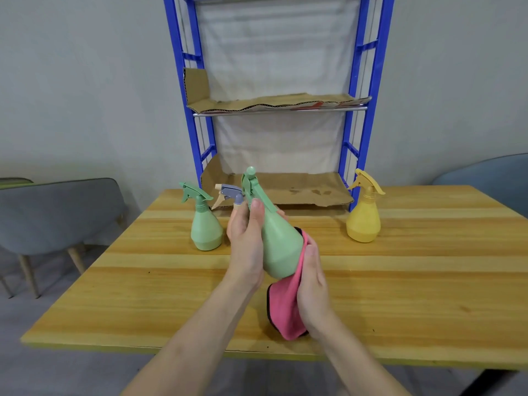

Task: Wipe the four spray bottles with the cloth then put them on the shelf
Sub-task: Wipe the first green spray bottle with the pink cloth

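Note:
My left hand (247,244) grips a green spray bottle (278,247) by its neck and tilts it above the table. My right hand (313,284) presses a pink cloth (285,307) against the bottle's lower right side. A second green spray bottle (205,224) stands upright to the left. Behind my left hand only the blue-grey and beige trigger head of another spray bottle (228,192) shows; its body is hidden. A yellow spray bottle (364,215) stands at the right, beside the shelf leg.
A blue metal shelf (353,104) stands at the table's far edge, its levels lined with cardboard (300,190). The wooden table (400,281) spreads around my hands. A grey chair (57,212) sits at the left, another chair (491,178) at the right.

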A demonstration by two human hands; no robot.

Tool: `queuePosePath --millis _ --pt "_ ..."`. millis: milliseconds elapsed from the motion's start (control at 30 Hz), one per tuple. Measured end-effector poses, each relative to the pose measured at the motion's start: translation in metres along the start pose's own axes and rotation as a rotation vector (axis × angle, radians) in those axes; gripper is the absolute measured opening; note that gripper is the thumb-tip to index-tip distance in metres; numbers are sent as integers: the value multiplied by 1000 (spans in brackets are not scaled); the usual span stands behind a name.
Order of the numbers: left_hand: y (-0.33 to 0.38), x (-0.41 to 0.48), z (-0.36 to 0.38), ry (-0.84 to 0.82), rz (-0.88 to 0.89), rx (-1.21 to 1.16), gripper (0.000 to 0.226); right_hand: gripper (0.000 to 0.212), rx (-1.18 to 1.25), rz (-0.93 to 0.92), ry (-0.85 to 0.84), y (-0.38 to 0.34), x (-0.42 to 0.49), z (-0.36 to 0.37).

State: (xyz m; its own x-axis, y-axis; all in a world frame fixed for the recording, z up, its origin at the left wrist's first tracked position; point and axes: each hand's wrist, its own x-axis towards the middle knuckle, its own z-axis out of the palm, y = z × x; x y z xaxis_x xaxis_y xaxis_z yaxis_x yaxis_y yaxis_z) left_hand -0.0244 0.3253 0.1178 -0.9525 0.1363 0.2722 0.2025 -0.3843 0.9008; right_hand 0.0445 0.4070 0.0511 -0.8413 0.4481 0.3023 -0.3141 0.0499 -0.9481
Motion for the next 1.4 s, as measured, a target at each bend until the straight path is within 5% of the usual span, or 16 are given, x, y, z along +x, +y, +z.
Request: queuePosePath --millis 100,200,333,433,600,700,767,900,1067,1200,1300,1400 --pt "6 5 5 68 -20 -21 40 37 17 -8 18 -13 6 4" --pt "-7 8 8 153 -95 5 91 43 -87 -247 58 -19 12 4" --pt "-6 -1 15 162 -46 -25 63 45 -434 -585 88 -7 14 -1" --pt "-7 -6 18 174 -45 -22 63 50 -605 -697 48 0 10 -7" --pt "-26 -1 11 146 -66 -18 105 50 -356 -384 -3 -3 4 -7" --pt "-8 -5 8 118 -61 -61 75 43 -27 -37 -4 -11 1 -6" --pt "-4 -5 9 80 -41 -91 51 40 38 19 12 -17 1 -5" --pt "-2 -5 18 30 1 52 77 37 4 -80 37 -14 3 -7" --pt "-3 -13 21 18 69 176 32 50 -473 -579 24 -6 2 -15" --pt "-1 -20 20 -2 59 149 26 51 -686 -784 -30 0 1 -21" --pt "2 -21 19 -6 93 161 33 53 -615 -693 -57 -5 1 -19" --pt "10 -22 20 6 63 151 46 48 -266 -331 -49 -9 -4 -14"
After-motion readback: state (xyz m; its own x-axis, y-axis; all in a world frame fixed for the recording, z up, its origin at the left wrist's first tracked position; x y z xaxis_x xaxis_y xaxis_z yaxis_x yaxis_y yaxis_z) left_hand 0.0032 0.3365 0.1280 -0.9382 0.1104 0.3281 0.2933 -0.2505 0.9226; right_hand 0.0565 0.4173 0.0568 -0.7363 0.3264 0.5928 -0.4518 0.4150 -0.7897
